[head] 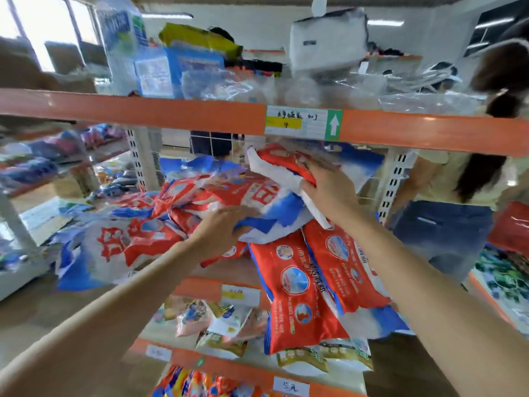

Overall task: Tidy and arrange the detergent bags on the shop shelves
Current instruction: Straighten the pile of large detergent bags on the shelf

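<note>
Two hands, left [226, 224] and right [329, 187], over a heap of detergent bags [257, 196] too jumbled to count; two bags [320, 282] hang below the heap.

Bare forearms, L hand [221, 227] & R hand [329, 190] ungloved
</note>
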{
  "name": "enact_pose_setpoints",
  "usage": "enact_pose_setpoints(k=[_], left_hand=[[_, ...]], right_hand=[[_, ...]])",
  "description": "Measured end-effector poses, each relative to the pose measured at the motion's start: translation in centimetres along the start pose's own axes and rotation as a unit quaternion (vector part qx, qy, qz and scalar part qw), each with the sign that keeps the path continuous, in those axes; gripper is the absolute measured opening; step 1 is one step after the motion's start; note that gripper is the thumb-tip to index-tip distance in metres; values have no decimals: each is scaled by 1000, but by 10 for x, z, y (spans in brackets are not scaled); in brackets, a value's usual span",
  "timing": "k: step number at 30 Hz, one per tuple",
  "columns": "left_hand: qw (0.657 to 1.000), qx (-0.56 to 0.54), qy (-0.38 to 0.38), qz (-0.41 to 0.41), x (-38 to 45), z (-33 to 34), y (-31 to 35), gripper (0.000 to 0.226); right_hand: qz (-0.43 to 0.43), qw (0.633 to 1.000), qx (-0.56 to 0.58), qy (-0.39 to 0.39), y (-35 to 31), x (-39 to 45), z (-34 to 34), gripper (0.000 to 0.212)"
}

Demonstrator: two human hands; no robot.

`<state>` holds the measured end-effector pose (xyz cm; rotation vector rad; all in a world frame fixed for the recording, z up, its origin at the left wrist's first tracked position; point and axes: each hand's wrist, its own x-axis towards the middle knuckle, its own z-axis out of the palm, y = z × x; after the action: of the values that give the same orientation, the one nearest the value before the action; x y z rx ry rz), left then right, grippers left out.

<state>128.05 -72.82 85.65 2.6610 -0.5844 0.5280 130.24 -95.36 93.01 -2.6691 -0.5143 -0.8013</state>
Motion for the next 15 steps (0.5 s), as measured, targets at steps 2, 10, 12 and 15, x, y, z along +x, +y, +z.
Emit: enact_pose_setpoints(k=[2,10,12,15], left_hand=[[999,-13,-37,27,-9,5,-6,41],[977,24,178,112,-31,-16,-16,23],[971,41,213,96,-24,-18,-18,28],[977,86,183,75,-1,-19,-14,48]], right_hand=[[-33,999,-2,-6,-23,11,11,41],[-11,945,47,-324,-47,43,60,74],[24,947,91,-308,-34,34,49,81],[76,950,145,-266,-9,8,32,75]])
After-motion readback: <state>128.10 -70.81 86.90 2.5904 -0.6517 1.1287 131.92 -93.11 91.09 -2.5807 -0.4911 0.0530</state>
